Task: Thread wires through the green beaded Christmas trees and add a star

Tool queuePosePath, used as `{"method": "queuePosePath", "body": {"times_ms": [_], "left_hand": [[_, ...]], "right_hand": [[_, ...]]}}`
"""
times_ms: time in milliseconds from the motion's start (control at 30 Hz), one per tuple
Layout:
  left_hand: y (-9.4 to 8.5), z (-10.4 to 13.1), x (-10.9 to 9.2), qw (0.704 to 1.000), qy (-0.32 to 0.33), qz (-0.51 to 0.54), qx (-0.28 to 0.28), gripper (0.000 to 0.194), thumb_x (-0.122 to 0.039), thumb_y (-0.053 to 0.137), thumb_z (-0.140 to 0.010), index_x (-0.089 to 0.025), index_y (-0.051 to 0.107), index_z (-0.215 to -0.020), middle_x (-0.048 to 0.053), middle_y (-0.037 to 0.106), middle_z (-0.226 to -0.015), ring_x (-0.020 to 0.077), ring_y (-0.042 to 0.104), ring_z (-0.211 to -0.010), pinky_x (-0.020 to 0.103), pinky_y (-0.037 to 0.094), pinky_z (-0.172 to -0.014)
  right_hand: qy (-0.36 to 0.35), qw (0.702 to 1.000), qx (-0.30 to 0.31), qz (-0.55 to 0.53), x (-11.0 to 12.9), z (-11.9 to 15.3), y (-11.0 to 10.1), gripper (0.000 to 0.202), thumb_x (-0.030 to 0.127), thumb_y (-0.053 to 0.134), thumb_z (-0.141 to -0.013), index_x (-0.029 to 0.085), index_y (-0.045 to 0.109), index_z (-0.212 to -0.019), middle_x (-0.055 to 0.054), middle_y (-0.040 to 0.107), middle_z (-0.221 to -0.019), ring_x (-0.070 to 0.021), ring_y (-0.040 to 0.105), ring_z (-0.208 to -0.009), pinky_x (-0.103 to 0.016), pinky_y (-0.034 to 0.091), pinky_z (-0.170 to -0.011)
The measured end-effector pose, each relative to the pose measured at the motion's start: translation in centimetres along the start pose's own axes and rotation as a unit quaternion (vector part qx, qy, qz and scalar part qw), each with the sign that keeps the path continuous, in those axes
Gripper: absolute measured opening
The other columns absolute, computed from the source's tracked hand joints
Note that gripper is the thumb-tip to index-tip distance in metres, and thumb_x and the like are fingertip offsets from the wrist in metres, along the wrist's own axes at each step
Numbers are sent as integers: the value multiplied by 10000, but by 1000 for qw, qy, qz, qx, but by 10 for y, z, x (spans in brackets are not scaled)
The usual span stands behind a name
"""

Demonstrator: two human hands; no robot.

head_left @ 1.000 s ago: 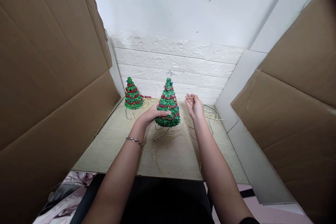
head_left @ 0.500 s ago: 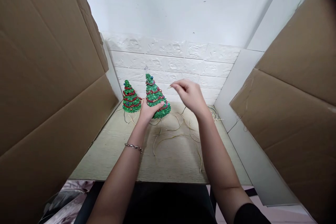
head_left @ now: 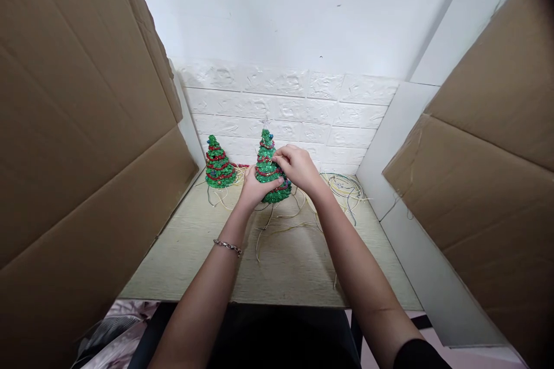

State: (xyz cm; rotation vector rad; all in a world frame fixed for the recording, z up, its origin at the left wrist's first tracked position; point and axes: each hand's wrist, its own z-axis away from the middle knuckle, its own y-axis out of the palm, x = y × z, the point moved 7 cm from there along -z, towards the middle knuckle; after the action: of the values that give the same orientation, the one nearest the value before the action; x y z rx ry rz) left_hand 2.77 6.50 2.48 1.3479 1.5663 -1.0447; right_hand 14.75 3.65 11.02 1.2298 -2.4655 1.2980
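Note:
A small green Christmas tree (head_left: 265, 155) with red garland, tiny coloured baubles and a clear star on top stands nearly upright in my left hand (head_left: 256, 187). My left fingers wrap round its lower part, the thumb across the front. My right hand (head_left: 298, 166) is closed in a pinch against the tree's right side, at mid-height. Whatever sits between those fingertips is too small and hidden to name. To the left, a second green tree (head_left: 219, 168) with red garland stands on the table, apart from my hands.
Loose pale strands (head_left: 283, 229) lie on the wooden table (head_left: 194, 265) below the held tree. A coil of thin cord or wire (head_left: 345, 187) rests at the back right. Cardboard panels (head_left: 86, 127) flank both sides, and a white brick-pattern wall (head_left: 309, 92) closes the back.
The held tree and my left hand have shifted right in the picture, and the tree is more upright. My right hand, apart before with a thin pale strand at its fingertips, now touches the tree.

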Motion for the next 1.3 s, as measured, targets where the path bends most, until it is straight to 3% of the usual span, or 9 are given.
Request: {"method": "queuePosePath", "body": {"times_ms": [100, 367, 633, 867, 1033, 1167, 1300], "left_hand": [[4, 2, -1, 1000, -6, -11, 21, 635, -356, 800, -459, -123, 581, -1008, 108, 571, -1052, 256, 538, -1021, 365, 429, -882], [11, 5, -2, 994, -42, 77, 61, 661, -351, 791, -505, -110, 542, -1068, 112, 613, -1058, 235, 577, -977, 355, 444, -875], [8, 7, -5, 994, -52, 82, 45, 633, -335, 785, -500, -118, 547, -1045, 102, 624, -1048, 249, 580, -991, 367, 451, -883], [-1, 1, -1, 996, -38, 84, 9, 602, -293, 787, -488, -148, 564, -1028, 83, 637, -1040, 246, 587, -991, 378, 449, -899], [-6, -4, 5, 994, -39, 101, -12, 578, -280, 780, -485, -147, 572, -1008, 76, 643, -991, 244, 590, -960, 365, 465, -860], [-11, -6, 4, 999, -21, 20, -39, 598, -291, 789, -466, -147, 569, -1003, 94, 583, -1062, 257, 543, -1039, 379, 421, -923], [-16, -5, 0, 993, 3, -93, -76, 664, -334, 796, -420, -147, 552, -1008, 115, 464, -1168, 279, 456, -1143, 386, 356, -990]], "right_hand": [[8, 1000, 7, 11, -3, 0, 1, 183, 240, 477, -867, 169, 623, -782, -32, 599, -818, -141, 513, -781, -256, 355, -710], [8, 1000, 22, -10, -5, 0, 6, 153, 220, 491, -864, 167, 621, -805, -33, 606, -822, -141, 522, -797, -255, 363, -740], [9, 1000, 6, 25, 1, 2, 9, 166, 231, 468, -888, 170, 620, -863, -49, 598, -895, -149, 533, -865, -265, 388, -789], [-7, 991, 37, 128, 11, 6, 22, 257, 259, 387, -925, 174, 620, -991, -74, 580, -950, -169, 539, -870, -276, 412, -780], [-23, 991, 71, 109, 16, 7, 26, 324, 145, 368, -879, 136, 612, -1093, -97, 566, -1017, -175, 544, -926, -270, 420, -834], [-17, 994, 61, 90, 16, 5, 23, 384, 92, 332, -853, 130, 579, -1145, -111, 567, -1061, -182, 537, -982, -278, 415, -869], [-17, 998, 33, 51, 16, 6, 16, 462, 89, 314, -838, 170, 434, -1277, -91, 570, -1149, -189, 532, -1023, -299, 407, -882]]}}
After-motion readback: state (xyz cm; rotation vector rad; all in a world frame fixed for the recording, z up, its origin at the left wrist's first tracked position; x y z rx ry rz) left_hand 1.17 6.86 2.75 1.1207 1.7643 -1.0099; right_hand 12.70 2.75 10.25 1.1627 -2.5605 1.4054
